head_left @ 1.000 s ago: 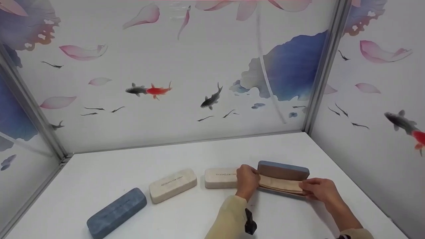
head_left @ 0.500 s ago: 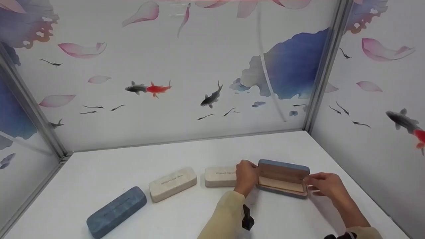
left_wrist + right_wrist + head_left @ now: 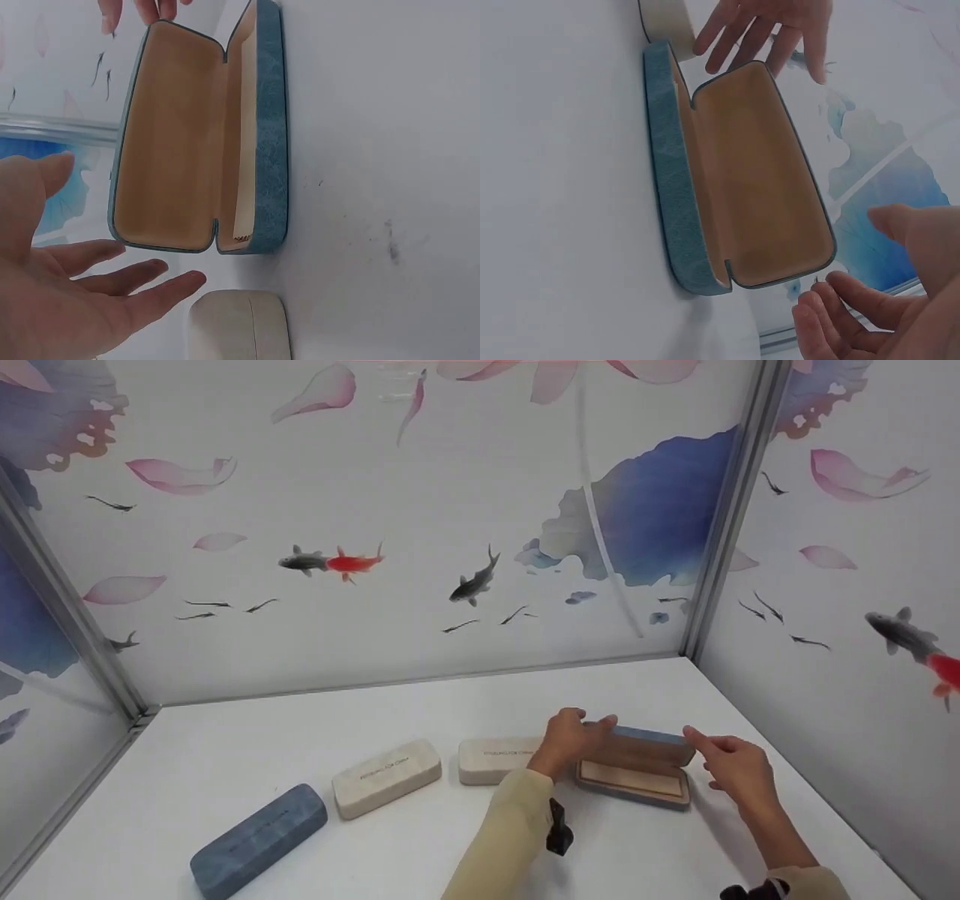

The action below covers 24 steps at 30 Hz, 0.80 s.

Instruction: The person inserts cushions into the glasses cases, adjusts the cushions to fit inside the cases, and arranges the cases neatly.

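A blue glasses case (image 3: pixel 634 799) stands open on the right of the table, its brown-lined lid (image 3: pixel 169 135) raised at the back. A folded beige cloth (image 3: pixel 634 780) lies inside its base, its zigzag-cut edge showing in the left wrist view. My left hand (image 3: pixel 566 739) is at the lid's left end, thumb and fingers spread apart, fingertips right by the corner. At the opposite end my right hand (image 3: pixel 739 769) holds nothing, its index finger reaching to the lid's upper right corner. In the right wrist view the lid (image 3: pixel 761 172) stands between both hands.
A cream glasses case (image 3: pixel 484 765) sits left of the open one, partly behind my left hand. Another cream case (image 3: pixel 386 778) and a closed blue case (image 3: pixel 259 840) lie further left on the white table (image 3: pixel 420 855). Printed panels (image 3: pixel 375 645) enclose the back and sides.
The beige cloth has gone down into the case base, and my right hand has let go of it. Both hands have since moved up to the ends of the lid.
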Each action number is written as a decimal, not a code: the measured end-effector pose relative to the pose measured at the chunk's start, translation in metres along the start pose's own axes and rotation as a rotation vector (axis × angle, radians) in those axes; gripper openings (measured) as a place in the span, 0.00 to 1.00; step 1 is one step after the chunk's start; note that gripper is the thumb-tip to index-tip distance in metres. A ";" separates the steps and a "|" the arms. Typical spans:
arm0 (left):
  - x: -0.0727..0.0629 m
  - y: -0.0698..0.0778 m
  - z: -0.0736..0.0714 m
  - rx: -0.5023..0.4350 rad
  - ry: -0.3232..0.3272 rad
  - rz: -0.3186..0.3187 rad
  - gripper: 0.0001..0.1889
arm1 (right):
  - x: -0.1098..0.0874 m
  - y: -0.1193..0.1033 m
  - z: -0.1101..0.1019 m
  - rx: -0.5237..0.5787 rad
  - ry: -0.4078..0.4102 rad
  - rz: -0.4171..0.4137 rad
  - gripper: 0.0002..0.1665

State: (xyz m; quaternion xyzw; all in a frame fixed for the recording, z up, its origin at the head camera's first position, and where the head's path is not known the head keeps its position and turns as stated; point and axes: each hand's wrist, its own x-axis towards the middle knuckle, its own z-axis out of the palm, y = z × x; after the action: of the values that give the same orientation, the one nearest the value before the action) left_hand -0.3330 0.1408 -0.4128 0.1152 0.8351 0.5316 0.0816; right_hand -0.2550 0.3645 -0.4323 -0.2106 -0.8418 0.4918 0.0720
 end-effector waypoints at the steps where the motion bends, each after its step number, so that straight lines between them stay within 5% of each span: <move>1: 0.000 0.000 0.001 -0.004 -0.010 -0.013 0.37 | 0.001 0.001 0.002 0.009 -0.018 0.012 0.57; 10: 0.001 0.000 0.012 0.006 0.056 -0.127 0.38 | 0.012 0.008 0.009 0.122 -0.247 0.078 0.68; 24: -0.003 0.002 0.011 0.045 0.127 -0.120 0.30 | 0.013 0.012 0.014 0.122 -0.280 0.109 0.69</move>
State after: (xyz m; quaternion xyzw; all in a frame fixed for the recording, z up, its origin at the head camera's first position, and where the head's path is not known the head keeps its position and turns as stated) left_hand -0.3271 0.1500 -0.4155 0.0328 0.8557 0.5132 0.0579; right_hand -0.2682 0.3643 -0.4504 -0.1803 -0.7997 0.5695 -0.0602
